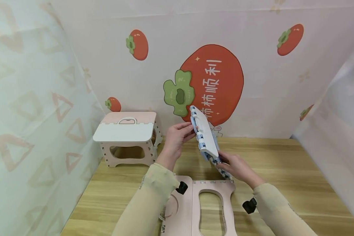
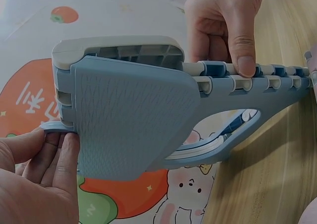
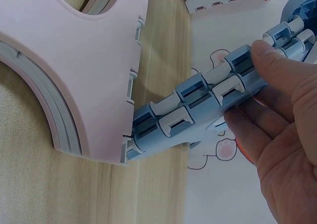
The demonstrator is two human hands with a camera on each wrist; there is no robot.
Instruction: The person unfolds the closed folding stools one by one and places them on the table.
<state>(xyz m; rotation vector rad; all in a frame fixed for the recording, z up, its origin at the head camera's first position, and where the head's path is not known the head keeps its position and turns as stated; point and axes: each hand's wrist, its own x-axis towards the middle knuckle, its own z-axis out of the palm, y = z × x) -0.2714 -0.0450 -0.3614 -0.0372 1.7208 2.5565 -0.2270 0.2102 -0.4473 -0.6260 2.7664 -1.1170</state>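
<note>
A blue-and-white folding stool [image 1: 205, 132], mostly folded, is held tilted in both hands over the table. My left hand [image 1: 175, 140] pinches its blue carry handle [image 2: 59, 129] between thumb and fingers, at the upper end. My right hand [image 1: 236, 166] grips the hinged edge [image 3: 200, 97] lower down, thumb on one side and fingers on the other. In the right wrist view, the stool's lower end meets the edge of a pink folding stool [image 3: 94, 60]. That pink stool lies folded flat on the table, partly hidden by my left sleeve.
A second pink folding stool [image 1: 128, 160] with a white-and-pink top stands unfolded at the back left. The wood-grain table [image 1: 271, 157] meets a printed backdrop [image 1: 262, 82] with persimmon pictures behind, and side sheets hang left and right.
</note>
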